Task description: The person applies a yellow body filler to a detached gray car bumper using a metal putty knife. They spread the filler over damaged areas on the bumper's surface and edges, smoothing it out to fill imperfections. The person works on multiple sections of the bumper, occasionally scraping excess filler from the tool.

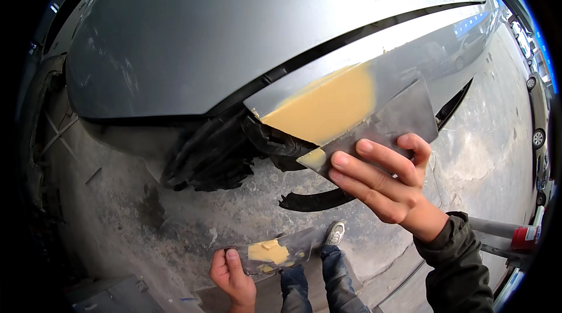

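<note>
A silver car panel (413, 50) carries a smooth yellow filler patch (322, 99) at its lower left end. My right hand (386, 184) grips a wide, dark grey flat spreader (398, 114) against the panel just below the patch, with yellow filler on its left tip. Low in the view, my left hand (233, 278) pinches the left end of a dark, flat board (301, 248) bearing a lump and smears of yellow filler. The silver hood (193, 32) lies above the patched panel, across a dark gap.
Black torn material (205, 155) hangs under the car's corner, with a curved black strip (310, 200) below it. My legs stand on stained concrete floor (146, 237). A red canister (524, 236) and grey pipe sit at the right. Other cars (538, 137) line the far right edge.
</note>
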A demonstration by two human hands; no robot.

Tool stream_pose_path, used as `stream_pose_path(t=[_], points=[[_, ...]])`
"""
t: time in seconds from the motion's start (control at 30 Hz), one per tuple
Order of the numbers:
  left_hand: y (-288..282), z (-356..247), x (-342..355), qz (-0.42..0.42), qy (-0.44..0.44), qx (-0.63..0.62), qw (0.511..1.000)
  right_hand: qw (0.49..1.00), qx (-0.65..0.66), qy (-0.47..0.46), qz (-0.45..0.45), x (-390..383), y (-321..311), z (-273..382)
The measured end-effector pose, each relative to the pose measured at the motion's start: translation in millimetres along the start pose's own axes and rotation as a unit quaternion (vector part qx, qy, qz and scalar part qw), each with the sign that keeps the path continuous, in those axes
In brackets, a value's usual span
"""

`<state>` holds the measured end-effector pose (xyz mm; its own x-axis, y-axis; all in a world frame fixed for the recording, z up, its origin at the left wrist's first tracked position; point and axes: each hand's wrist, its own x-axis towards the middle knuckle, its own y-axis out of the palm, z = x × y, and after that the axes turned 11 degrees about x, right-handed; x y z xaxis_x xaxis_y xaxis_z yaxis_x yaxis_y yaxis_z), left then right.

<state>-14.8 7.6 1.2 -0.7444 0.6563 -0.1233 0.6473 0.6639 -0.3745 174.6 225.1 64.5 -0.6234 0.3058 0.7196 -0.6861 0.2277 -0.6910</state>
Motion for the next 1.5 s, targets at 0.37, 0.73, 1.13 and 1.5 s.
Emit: stream_pose_path(t=[0.37,0.73,1.13,1.5], points=[[-4,7,-3,-0.009,-0.009,-0.011,1.000,1.000,0.016,0.013,-0.005,34,-1,9],[2,-5,3,-0.009,0.000,0.002,1.000,0.999,0.018,0.031,-0.022,36,6,8],[8,-4,3,0.003,0.018,0.013,1.000,0.998,0.036,0.011,0.047,2,-18,-7],[21,-58,-19,0.112,0.106,-0.011,0.988,0.729,0.596,0.324,0.091,-1,-100,30]])
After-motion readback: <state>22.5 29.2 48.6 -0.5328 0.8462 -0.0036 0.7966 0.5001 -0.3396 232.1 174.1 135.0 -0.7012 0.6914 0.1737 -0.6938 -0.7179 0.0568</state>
